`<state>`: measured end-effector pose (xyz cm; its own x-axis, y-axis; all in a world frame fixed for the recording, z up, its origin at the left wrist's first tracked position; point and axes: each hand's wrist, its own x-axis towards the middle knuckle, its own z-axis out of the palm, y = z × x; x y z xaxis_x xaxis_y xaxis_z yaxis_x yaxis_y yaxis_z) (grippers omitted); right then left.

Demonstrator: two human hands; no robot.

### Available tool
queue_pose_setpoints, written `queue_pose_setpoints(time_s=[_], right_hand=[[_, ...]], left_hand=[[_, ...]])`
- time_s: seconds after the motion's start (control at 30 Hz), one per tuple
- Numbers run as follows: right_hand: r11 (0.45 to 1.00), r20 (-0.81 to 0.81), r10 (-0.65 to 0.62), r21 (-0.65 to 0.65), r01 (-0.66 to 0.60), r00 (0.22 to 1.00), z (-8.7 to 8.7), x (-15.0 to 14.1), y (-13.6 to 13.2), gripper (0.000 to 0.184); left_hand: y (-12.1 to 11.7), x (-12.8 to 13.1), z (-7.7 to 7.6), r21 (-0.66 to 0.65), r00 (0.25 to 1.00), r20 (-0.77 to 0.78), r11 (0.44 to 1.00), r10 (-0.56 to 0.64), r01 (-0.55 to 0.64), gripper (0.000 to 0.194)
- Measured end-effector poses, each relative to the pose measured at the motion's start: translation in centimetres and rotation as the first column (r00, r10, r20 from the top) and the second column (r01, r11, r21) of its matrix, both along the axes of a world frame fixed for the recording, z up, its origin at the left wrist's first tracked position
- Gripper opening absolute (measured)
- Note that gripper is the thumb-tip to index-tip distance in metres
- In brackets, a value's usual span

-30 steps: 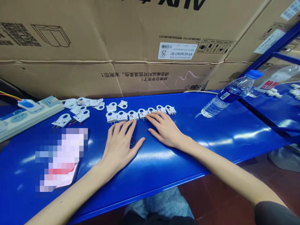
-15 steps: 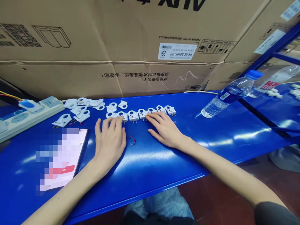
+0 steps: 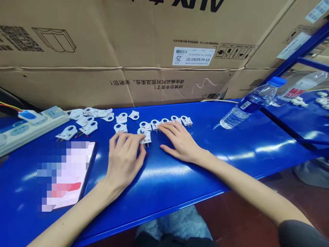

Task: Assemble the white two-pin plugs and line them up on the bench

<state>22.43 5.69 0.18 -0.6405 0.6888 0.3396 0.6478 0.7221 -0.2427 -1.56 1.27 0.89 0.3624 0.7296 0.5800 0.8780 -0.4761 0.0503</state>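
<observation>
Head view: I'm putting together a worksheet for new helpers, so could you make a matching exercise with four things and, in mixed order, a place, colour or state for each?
1. Left hand
2. Bottle
3. Phone
4. Power strip

A. Runs off the picture's left edge
B. Lies flat on the table, partly pixelated
C. Touches a white plug
D. Has a blue cap

Pairs: 1-C, 2-D, 3-B, 4-A
</observation>
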Motion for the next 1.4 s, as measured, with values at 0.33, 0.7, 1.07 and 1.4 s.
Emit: queue_pose_setpoints(time_s=[0.33, 0.7, 1.07, 1.4], right_hand=[[0.991, -0.024, 0.13, -0.031, -0.13, 0.991, 0.23, 0.01, -0.33, 0.064], [0.992, -0.047, 0.125, -0.027, -0.126, 0.991, 0.69, 0.14, -0.34, 0.044], [0.992, -0.031, 0.125, -0.004, -0.125, 0.992, 0.61, 0.2, -0.2, 0.042], [0.992, -0.037, 0.126, 0.015, -0.125, 0.991, 0.48, 0.35, 0.11, 0.043]], left_hand=[[-0.38, 0.69, -0.38, -0.303, 0.943, 0.272, 0.913, -0.193, 0.274, 0.018], [-0.38, 0.85, 0.28, -0.364, 0.985, 0.165, 0.925, -0.054, 0.112, 0.02], [-0.13, 0.52, 0.33, -0.356, 0.999, -0.007, 0.933, -0.047, 0.042, 0.007], [-0.23, 0.52, 0.32, -0.351, 0.999, -0.022, 0.936, -0.046, 0.035, 0.01]])
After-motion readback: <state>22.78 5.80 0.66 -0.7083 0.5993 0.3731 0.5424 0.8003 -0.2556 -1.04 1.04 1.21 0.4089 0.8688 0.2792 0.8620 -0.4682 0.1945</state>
